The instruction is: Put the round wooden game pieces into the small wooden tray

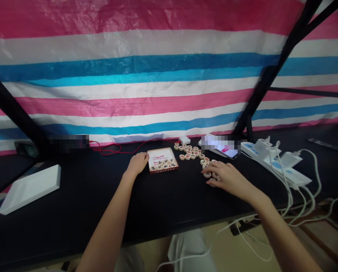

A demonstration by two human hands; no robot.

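Note:
My left hand (138,164) grips the left side of a small open box (163,172) with a reddish-brown rim. Inside it, several round Chinese chess pieces (165,166) with dark characters lie along the near side, and the pale floor with red print shows behind them. To the right, my right hand (227,177) reaches over a group of loose Chinese chess pieces (207,174), its fingers spread and touching some. Its palm and fingers partly cover that group. More pieces (192,152), some with red characters, lie between the box and the phone.
A lit phone (222,146) lies behind my right hand. Power strips (282,166) with plugs and trailing white cables stand at the right. A white box lid or tray (30,189) rests at the left. A red cable (115,151) runs along the back, before a striped sheet.

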